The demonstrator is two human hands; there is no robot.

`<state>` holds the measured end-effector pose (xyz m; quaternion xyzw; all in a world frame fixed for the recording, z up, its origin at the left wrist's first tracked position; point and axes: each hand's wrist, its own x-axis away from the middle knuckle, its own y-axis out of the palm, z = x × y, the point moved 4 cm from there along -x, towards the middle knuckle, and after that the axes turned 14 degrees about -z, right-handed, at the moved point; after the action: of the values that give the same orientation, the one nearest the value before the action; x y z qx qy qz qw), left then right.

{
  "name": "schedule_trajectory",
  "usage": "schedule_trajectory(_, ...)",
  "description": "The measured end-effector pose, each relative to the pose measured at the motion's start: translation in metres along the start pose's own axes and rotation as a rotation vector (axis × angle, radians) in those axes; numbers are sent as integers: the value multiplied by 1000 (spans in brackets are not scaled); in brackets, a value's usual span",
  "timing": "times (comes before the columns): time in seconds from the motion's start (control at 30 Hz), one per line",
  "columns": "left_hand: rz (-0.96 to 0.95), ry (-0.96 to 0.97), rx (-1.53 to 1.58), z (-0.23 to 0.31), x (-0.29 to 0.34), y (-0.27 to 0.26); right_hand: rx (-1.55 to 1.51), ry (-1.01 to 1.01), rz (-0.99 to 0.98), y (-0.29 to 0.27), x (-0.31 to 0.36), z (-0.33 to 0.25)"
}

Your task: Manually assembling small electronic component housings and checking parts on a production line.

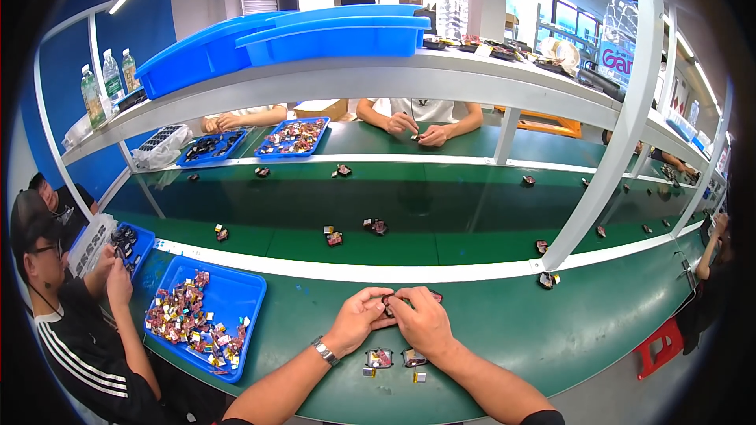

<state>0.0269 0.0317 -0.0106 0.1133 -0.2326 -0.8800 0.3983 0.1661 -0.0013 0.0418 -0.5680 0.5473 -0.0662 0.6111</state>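
Over the green bench [488, 323], my left hand [358, 321] and my right hand [421, 323] meet, with the fingers of both closed on a small dark electronic unit [387, 306]. Most of that unit is hidden by the fingers. Just beyond my right hand, the edge of another dark red piece [436, 297] shows. Nearer to me lie two open dark-cased units with reddish circuit boards, a left one [379, 358] and a right one [413, 357]. Beside them rest small silver-and-yellow battery cells, one on the left [368, 372] and one on the right [420, 377].
On my left, a blue tray [250, 293] holds many small circuit assemblies. A co-worker [75, 330] sits past it, handling a dark piece. Scattered units [335, 237] lie on the green belt [441, 220] beyond a white rail [354, 270]. A white post [606, 134] supports the overhead shelf with blue bins [331, 38].
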Motion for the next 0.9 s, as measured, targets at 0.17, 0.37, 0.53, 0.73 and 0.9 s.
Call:
schedule_trajectory(0.17, 29, -15, -6, 4, 2, 2, 37, -41, 13, 0, 0, 0)
schedule_trajectory(0.37, 25, 12, -21, 3, -1, 1, 58, -43, 20, 5, 1, 1)
schedule_trajectory(0.53, 50, 28, -9, -1, 0, -9, -27, 30, -28, 0, -2, -9)
schedule_trajectory(0.73, 86, 86, -3, 4, -6, -5, -235, 87, -100, 16, -10, 17)
schedule_trajectory(0.9, 181, 183, -120, 12, -3, -19, -110, 311, -49, 28, -46, 123)
